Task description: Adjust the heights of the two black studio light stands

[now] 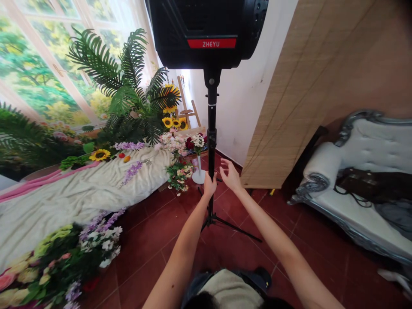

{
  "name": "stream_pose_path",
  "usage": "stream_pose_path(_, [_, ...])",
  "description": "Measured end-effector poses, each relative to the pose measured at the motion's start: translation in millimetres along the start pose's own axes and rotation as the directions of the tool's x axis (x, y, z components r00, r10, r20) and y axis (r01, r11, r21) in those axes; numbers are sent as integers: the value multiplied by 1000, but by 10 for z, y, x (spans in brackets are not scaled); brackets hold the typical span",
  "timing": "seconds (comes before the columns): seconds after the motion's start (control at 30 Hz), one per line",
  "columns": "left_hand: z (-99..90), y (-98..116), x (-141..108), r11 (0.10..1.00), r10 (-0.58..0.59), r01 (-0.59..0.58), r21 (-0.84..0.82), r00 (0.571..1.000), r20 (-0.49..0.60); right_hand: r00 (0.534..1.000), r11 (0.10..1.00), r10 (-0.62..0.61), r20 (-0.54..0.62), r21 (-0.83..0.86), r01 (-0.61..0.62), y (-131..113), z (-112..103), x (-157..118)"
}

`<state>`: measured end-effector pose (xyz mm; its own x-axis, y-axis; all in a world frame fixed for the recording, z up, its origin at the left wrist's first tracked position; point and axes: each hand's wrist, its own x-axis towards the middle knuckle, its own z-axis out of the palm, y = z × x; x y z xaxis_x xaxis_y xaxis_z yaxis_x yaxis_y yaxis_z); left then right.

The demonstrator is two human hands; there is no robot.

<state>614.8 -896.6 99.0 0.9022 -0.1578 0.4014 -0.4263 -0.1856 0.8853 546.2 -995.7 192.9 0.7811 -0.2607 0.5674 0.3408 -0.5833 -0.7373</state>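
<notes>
1. Black tubular metal tripod light stand (211, 148): upright on the floor, mid-view before the person; topped by a bulky black lamp housing (206, 25) with a red label reading ZHEYU, which hides part of the wall behind.
2. Left hand (210, 184): fingers wrapped round the pole, well below the lamp housing.
3. Right hand (230, 175): fingers loosely spread, just right of the pole; contact with it cannot be told.
4. White slim-stemmed pedestal with round base (198, 176): just left of the pole; pink-and-green flower bunch (180, 174) near it.
5. Cream crumpled-cloth-draped platform (106, 189): at left, bearing purple flower sprays (131, 171); its rounded end faces the stand. Dark green feathery palm fronds (93, 64) rise behind.
6. Tan slatted blind (280, 107): right of the stand, lower edge near the floor.
7. White tufted sofa with carved silver frame (376, 137): far right, dark brown bag (357, 182) on the seat.
8. Dark red tiled floor (144, 249): runs between platform and sofa; one thin tripod leg (237, 228) reaches rightward across it.
</notes>
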Motion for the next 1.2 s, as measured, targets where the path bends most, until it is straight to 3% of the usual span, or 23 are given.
stream_pose_path(0.27, [0, 39, 4, 1000, 0, 1, 30, 1000, -9, 984, 985, 123, 127, -137, -105, 485, 109, -502])
stream_pose_path(0.43, [1, 40, 1, 1000, 13, -12, 25, 1000, -19, 955, 954, 287, 72, 63, -292, 634, 290, -512])
stream_pose_path(0.5, [4, 32, 2, 999, 22, -22, 34, 1000, -17, 890, 852, 453, 52, 269, -450, 660, 364, -465])
stream_pose_path(0.53, [7, 26, 3, 999, 25, -24, 38, 1000, -16, 827, 748, 557, 77, 386, -540, 668, 393, -435])
stream_pose_path(0.6, [12, 13, 5, 999, 29, -28, 44, 999, -20, 661, 456, 718, 216, 572, -682, 678, 423, -377])
stream_pose_path(0.67, [17, 2, 6, 998, 35, -34, 44, 999, -25, 543, 222, 758, 361, 640, -735, 682, 418, -341])
stream_pose_path(0.7, [18, -3, 6, 998, 37, -36, 43, 999, -24, 523, 167, 749, 406, 648, -743, 685, 408, -338])
stream_pose_path(0.77, [18, -9, 6, 998, 36, -36, 42, 999, -20, 543, 198, 730, 414, 633, -749, 692, 381, -368])
stream_pose_path(0.93, [17, -16, 9, 998, 38, -37, 41, 999, -21, 747, 621, 624, 228, 435, -652, 767, 332, -534])
stream_pose_path(1.03, [21, -25, 12, 999, 28, -27, 25, 1000, -14, 821, 775, 549, 156, 273, -570, 825, 315, -580])
stream_pose_path(1.1, [24, -30, 13, 999, 30, -30, 19, 999, -10, 819, 788, 555, 147, 226, -574, 832, 319, -575])
stream_pose_path(1.13, [25, -31, 14, 999, 35, -35, 20, 999, -11, 797, 761, 583, 156, 237, -604, 820, 327, -564])
stream_pose_path(1.2, [27, -30, 12, 999, 41, -41, 24, 999, -19, 709, 644, 672, 213, 305, -702, 772, 346, -528])
